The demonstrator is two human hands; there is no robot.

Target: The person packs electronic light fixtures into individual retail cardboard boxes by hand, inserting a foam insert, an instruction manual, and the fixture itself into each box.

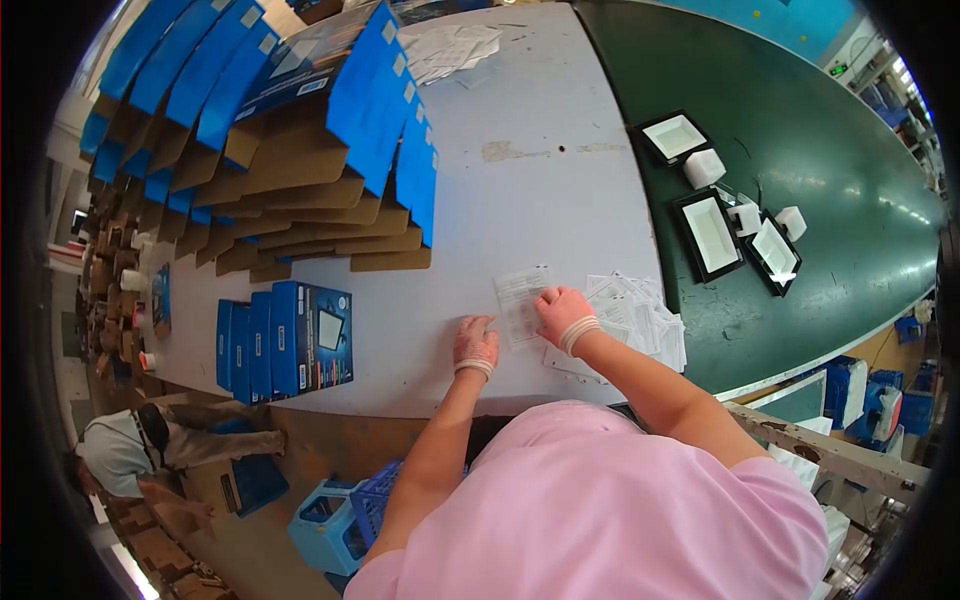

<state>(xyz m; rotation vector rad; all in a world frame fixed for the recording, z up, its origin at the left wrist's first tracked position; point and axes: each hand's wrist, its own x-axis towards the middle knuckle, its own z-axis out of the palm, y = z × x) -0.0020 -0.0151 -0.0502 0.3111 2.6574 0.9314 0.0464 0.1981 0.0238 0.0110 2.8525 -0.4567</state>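
Both hands, left hand, right hand, pressing printed leaflet, text unreadable

Both bare forearms reach forward from short pink sleeves. The left hand, in a thin pale glove with a rolled cuff, lies palm down, fingers curled. The right hand, likewise gloved, rests just beside it, fingers bent and pressing downward.

Thin printed paper leaflet on a matt grey table; glossy blue cardboard boxes; smooth dark green conveyor belt; brown raw cardboard flaps
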